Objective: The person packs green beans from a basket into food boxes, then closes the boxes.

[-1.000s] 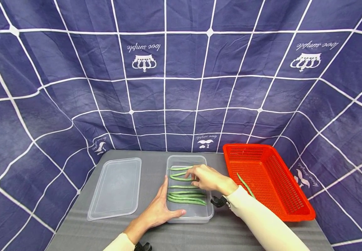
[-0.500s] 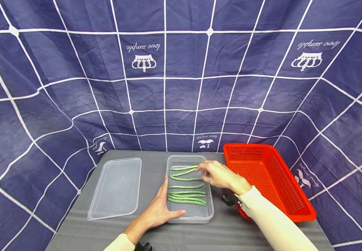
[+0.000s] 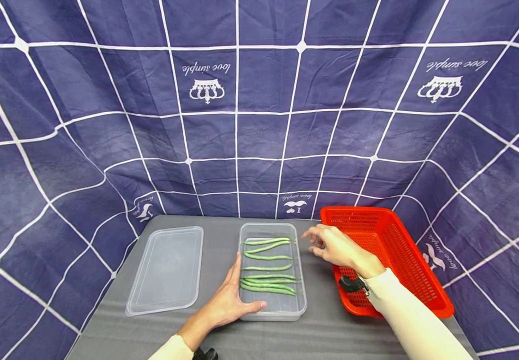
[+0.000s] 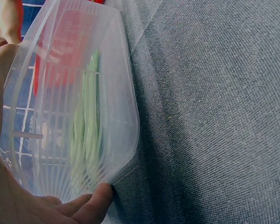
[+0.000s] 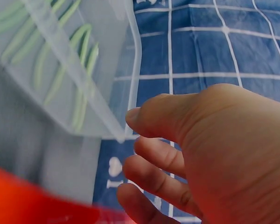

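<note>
In the head view, a clear plastic food container (image 3: pixel 272 305) stands mid-table with several green beans (image 3: pixel 268 276) lying crosswise in rows inside. My left hand (image 3: pixel 230 300) rests against its near left corner, fingers fairly straight along the left wall and thumb over the front rim. Seen from the left wrist, the fingertips touch the outside of the container. My right hand (image 3: pixel 331 244) hovers between the container and the red basket (image 3: pixel 426 250), fingers loosely bent and holding nothing. In the right wrist view, its thumb (image 5: pixel 151 114) appears close to the container's rim. My right forearm hides part of the basket.
A clear plastic lid (image 3: pixel 165 270) lies flat on the grey cloth (image 3: pixel 219 235) at the left. Blue curtains with white lines (image 3: pixel 259 135) enclose the table at the back and both sides.
My right hand has let go of a green bean at the container's far end and moved right, out over the basket's left side. The left hand and container have stayed put.
</note>
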